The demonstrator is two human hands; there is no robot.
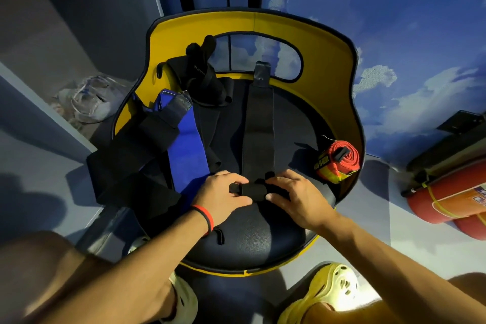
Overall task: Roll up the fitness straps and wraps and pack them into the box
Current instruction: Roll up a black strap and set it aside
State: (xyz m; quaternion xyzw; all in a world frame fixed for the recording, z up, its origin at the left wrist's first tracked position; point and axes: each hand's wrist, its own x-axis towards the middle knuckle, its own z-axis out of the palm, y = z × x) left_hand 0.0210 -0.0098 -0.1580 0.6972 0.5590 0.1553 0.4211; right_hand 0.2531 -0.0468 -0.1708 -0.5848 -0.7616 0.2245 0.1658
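We pinch the small black roll (253, 191) at both of its ends: our left hand (219, 193) closes thumb and fingers round the left end, our right hand (295, 196) does the same at the right end, and neither hand holds anything else. The roll is the near end of a long black strap (259, 129), which lies flat on the chair seat (263, 239) and runs away from us up to a grey tab (261, 72) at the foot of the yellow chair back (328, 60).

We judge the strap light, soft and limp, with a slight stretch; it has no stiffness of its own, so the roll will slacken if we let the ends go. The best hold is just where we have it, at the two edges of the roll, with thumbs pressing the core so that the layers stay even and do not telescope sideways. Most of the strap is not yet rolled.

To the left of the strap on the seat lie a blue wrap (188, 150) and several black wraps (131, 166), loose and overlapping. To its right, against the chair's side wall, sits a red strap (339, 162) already rolled. We cannot see the box.
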